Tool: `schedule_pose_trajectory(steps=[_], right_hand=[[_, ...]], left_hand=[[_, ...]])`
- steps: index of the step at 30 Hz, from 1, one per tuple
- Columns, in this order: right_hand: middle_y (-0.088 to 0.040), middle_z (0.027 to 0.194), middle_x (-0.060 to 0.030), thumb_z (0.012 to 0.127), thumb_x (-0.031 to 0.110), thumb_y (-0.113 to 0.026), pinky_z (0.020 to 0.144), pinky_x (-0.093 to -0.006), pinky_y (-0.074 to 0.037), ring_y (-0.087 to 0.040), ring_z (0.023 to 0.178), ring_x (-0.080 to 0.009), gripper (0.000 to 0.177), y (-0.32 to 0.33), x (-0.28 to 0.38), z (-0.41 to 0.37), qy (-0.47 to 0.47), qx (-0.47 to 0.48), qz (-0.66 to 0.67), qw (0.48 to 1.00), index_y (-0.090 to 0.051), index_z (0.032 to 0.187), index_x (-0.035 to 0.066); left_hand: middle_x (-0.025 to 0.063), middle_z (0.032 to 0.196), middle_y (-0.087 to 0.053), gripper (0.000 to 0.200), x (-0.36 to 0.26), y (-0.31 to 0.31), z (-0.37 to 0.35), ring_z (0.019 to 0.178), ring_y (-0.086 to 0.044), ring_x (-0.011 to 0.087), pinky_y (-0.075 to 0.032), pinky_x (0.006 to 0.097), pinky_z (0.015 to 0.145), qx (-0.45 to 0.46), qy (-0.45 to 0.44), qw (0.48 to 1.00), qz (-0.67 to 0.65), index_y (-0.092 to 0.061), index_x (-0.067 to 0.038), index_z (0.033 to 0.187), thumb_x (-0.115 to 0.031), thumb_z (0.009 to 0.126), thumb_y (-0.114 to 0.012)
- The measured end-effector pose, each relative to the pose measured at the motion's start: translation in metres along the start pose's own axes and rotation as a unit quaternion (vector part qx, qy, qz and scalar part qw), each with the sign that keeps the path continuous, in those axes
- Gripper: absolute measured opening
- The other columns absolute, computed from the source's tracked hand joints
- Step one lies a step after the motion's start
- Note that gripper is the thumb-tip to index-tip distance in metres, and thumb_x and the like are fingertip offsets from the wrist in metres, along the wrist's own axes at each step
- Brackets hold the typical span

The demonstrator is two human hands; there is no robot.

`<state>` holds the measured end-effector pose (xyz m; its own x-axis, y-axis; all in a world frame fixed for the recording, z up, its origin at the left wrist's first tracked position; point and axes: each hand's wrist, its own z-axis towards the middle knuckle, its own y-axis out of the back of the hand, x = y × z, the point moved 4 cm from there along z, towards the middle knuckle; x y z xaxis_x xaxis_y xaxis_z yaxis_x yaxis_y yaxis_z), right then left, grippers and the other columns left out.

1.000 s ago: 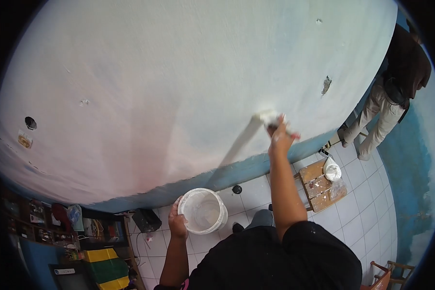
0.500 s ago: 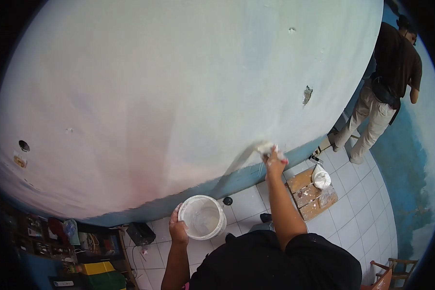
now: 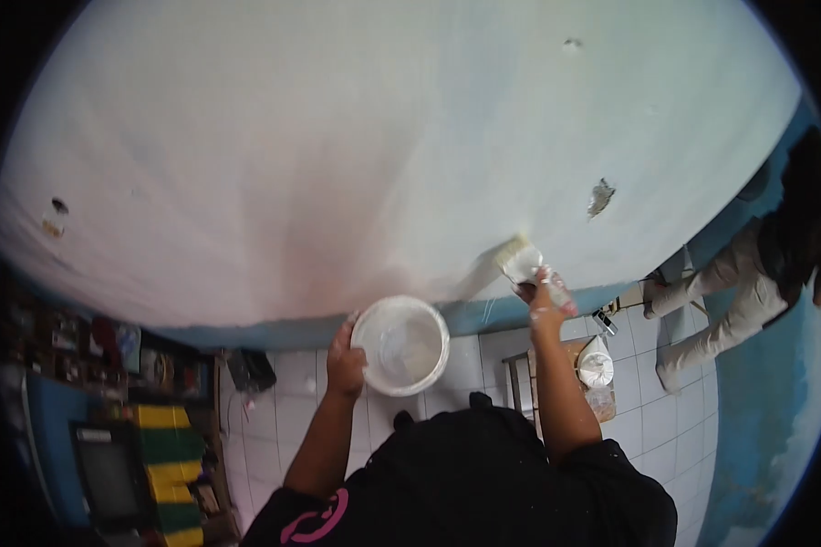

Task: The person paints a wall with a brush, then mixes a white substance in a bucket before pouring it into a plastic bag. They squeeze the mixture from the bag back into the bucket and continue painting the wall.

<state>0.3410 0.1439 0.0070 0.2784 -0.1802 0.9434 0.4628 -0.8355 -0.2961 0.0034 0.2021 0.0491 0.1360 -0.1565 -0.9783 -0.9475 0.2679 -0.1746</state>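
Note:
A white plastic bucket [image 3: 440, 365] is gripped at its left rim by my left hand [image 3: 345, 363]. Its inside is smeared with white, and pale paint lies at the bottom. My right hand [image 3: 544, 297] is closed round the handle of a wide paintbrush [image 3: 522, 263]. The pale bristles point up and left, right at the wall [image 3: 356, 155], to the right of the bucket. White paint coats the brush and spots my right hand. The wall is whitish with a pink tint at the left and a blue band along its bottom.
A paint-spotted wooden stool [image 3: 575, 350] with a white bag [image 3: 596, 366] on it stands right of my right arm. Another person [image 3: 748, 283] stands at the far right by a blue wall. Cluttered shelves [image 3: 82, 356] and a black box [image 3: 251, 370] are at the left.
My view has shifted, and the bucket sits higher in it. The brush, blurred before, now shows clearly with its bristles tilted up-left. The other person appears farther right and lower.

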Motion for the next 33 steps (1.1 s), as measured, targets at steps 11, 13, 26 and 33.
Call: schedule_pose_trajectory(steps=[11,13,26,33], right_hand=[[-0.065,0.083,-0.0109,0.071,0.009,-0.064,0.065,-0.0342,-0.053,-0.065,0.069,-0.0257,0.02,-0.018,0.172,-0.034,0.325,0.571,-0.192,0.729,-0.062,0.091,0.004],[-0.065,0.08,-0.0142,0.07,0.011,-0.064,0.066,-0.0355,-0.052,-0.064,0.071,-0.0299,0.022,-0.027,0.165,-0.047,0.332,0.592,-0.242,0.693,-0.062,0.091,0.003],[-0.06,0.068,-0.0204,0.071,0.014,-0.066,0.064,-0.041,-0.048,-0.058,0.068,-0.0391,0.019,-0.043,0.091,-0.104,0.219,0.525,-0.529,0.629,-0.063,0.085,0.002],[-0.061,0.07,-0.0215,0.07,0.016,-0.067,0.065,-0.0396,-0.049,-0.059,0.069,-0.039,0.02,-0.03,0.092,-0.152,0.178,0.489,-0.503,0.69,-0.064,0.082,0.0]], left_hand=[[0.0149,0.12,-0.053,0.067,-0.023,-0.099,0.023,0.111,-0.05,0.0189,-0.038,0.027,0.095,0.025,-0.041,0.999,-0.01,-0.042,0.008,0.125,0.006,0.059,-0.035],[0.015,0.119,-0.053,0.068,-0.026,-0.111,0.019,0.111,-0.051,0.0202,-0.038,0.028,0.096,0.032,-0.035,0.999,0.004,-0.043,0.008,0.125,0.006,0.057,-0.035],[0.0156,0.116,-0.055,0.061,-0.003,-0.124,-0.031,0.108,-0.051,0.0176,-0.036,0.0261,0.094,0.045,-0.077,0.993,0.078,-0.045,0.006,0.125,0.009,0.065,-0.033],[0.0142,0.118,-0.055,0.065,0.002,-0.1,-0.081,0.111,-0.051,0.0177,-0.036,0.0267,0.096,-0.036,-0.086,0.996,0.01,-0.046,0.006,0.124,0.013,0.061,-0.03]])
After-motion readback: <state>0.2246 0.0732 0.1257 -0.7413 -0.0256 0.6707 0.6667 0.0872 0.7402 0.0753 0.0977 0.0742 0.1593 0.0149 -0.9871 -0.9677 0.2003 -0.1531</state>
